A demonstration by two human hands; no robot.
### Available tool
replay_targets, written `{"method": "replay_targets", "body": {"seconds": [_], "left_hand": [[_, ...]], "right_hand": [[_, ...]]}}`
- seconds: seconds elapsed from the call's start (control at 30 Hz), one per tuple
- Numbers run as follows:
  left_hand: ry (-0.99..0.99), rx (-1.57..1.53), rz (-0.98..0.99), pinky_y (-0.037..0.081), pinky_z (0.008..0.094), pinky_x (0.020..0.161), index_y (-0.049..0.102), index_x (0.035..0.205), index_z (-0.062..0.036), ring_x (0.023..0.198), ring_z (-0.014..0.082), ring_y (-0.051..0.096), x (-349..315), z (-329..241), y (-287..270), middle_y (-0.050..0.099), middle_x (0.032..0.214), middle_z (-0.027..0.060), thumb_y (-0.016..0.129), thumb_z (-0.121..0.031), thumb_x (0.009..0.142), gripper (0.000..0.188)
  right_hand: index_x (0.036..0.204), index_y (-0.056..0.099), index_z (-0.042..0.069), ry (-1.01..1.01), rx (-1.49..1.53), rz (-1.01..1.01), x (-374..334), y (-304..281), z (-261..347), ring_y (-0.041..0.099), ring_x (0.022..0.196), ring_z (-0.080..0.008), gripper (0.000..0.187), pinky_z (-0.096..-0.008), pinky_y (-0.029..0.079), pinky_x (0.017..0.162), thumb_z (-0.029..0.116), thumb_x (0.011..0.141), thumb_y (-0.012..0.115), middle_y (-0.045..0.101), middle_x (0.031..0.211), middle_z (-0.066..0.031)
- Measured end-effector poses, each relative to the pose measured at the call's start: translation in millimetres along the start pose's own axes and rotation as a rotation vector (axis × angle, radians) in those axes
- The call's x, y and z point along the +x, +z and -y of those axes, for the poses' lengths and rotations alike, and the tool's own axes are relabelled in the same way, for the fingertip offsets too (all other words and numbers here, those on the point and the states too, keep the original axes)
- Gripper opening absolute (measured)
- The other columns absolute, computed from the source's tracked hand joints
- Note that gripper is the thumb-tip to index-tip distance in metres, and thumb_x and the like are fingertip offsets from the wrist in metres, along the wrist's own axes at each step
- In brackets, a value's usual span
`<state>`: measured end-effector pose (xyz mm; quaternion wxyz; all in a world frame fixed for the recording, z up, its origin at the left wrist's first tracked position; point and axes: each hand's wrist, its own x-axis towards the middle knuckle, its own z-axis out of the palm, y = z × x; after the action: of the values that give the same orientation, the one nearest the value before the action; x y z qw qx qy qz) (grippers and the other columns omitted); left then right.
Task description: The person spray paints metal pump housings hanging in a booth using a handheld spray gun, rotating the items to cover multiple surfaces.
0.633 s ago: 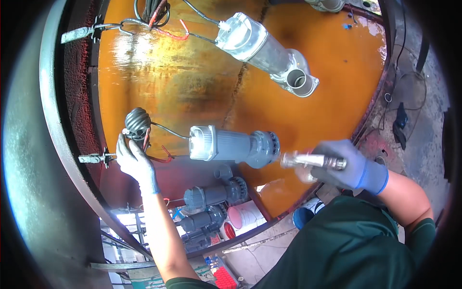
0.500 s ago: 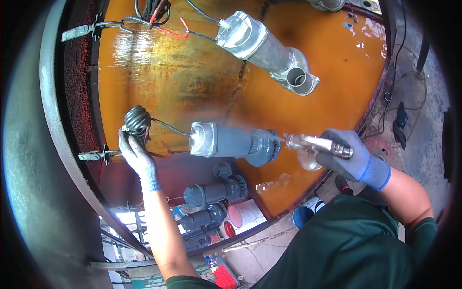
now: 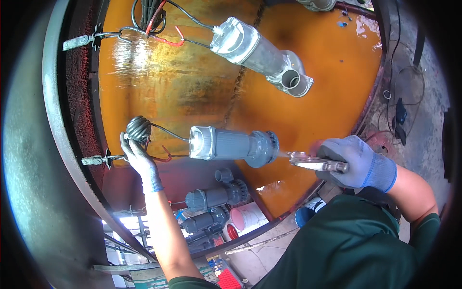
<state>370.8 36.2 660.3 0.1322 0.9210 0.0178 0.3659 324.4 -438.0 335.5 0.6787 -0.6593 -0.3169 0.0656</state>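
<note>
A grey submersible pump (image 3: 226, 144) hangs on its side, a cable and a red wire hook running from its left end. My gloved left hand (image 3: 138, 156) is closed at the lower side of the coiled cable (image 3: 138, 129); part of its grip is hidden. In my gloved right hand (image 3: 353, 161) is a metal spray gun (image 3: 315, 163), its nozzle a short gap from the pump's flanged right end. A faint mist shows between nozzle and flange. Farther off hangs an unpainted silver pump (image 3: 257, 53), with a round outlet at its right end.
Orange-stained booth panels (image 3: 308, 115) stand behind the pumps. Chain hooks (image 3: 98, 159) fasten to the dark frame at left. More grey pumps (image 3: 211, 196), a pink-and-white bucket (image 3: 245, 216) and a blue bucket (image 3: 304, 216) are nearer me. A hose (image 3: 392, 86) lies on the floor at right.
My right hand has turned and lowered the spray gun slightly, and its clear cup is now out of sight. My left hand stays at the coil. The view has shifted a little.
</note>
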Motion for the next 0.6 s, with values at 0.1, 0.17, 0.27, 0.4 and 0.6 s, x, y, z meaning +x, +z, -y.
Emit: {"method": "replay_targets", "body": {"seconds": [0.1, 0.17, 0.27, 0.4, 0.6], "left_hand": [[0.006, 0.022, 0.001, 0.043, 0.0418, 0.12, 0.041, 0.163, 0.0045, 0.14, 0.0288, 0.055, -1.2, -10.3, 6.2, 0.048, 0.161, 0.024, 0.048, -0.037, 0.117, 0.063], [0.003, 0.124, 0.0, 0.045, 0.0413, 0.118, 0.041, 0.163, 0.0047, 0.137, 0.0288, 0.057, 1.7, -4.5, 2.1, 0.049, 0.159, 0.0244, 0.048, -0.037, 0.117, 0.063], [-0.015, 0.088, 0.018, 0.058, 0.0437, 0.11, 0.04, 0.165, -0.0052, 0.136, 0.0323, 0.061, 6.9, 6.7, -5.1, 0.051, 0.157, 0.0233, 0.049, -0.042, 0.117, 0.061], [-0.012, 0.116, 0.011, 0.063, 0.0408, 0.103, 0.042, 0.162, -0.0027, 0.131, 0.0313, 0.064, 12.4, 18.8, -14.1, 0.052, 0.154, 0.0237, 0.049, -0.043, 0.116, 0.061], [-0.098, 0.017, -0.02, 0.058, 0.0422, 0.108, 0.045, 0.16, -0.0035, 0.132, 0.0287, 0.064, 1.7, -3.1, -3.8, 0.058, 0.15, 0.0209, 0.048, -0.046, 0.116, 0.062]], "right_hand": [[0.096, 0.067, 0.007, 0.009, -0.212, 0.137, -10.8, -1.0, -18.5, 0.069, 0.075, -0.041, 0.027, -0.0512, 0.054, 0.066, 0.026, 0.089, 0.083, 0.063, 0.08, -0.0155], [0.097, 0.067, 0.007, -0.109, -0.252, 0.103, -14.2, 1.9, -16.8, 0.069, 0.076, -0.0406, 0.027, -0.0515, 0.054, 0.066, 0.026, 0.088, 0.084, 0.062, 0.079, -0.0151], [0.097, 0.067, 0.005, -0.077, 0.021, 0.017, -9.4, 1.4, -1.2, 0.07, 0.078, -0.0402, 0.025, -0.0495, 0.054, 0.066, 0.023, 0.088, 0.083, 0.066, 0.082, -0.0161], [0.102, 0.069, 0.005, -0.034, 0.113, 0.067, -11.9, 0.1, -4.7, 0.072, 0.083, -0.0401, 0.024, -0.0486, 0.057, 0.072, 0.021, 0.09, 0.081, 0.07, 0.09, -0.018], [0.104, 0.07, 0.006, 0.082, -0.135, 0.095, -28.6, 17.3, -36.0, 0.073, 0.084, -0.0391, 0.027, -0.0479, 0.058, 0.074, 0.029, 0.093, 0.078, 0.071, 0.09, -0.0181]]}}
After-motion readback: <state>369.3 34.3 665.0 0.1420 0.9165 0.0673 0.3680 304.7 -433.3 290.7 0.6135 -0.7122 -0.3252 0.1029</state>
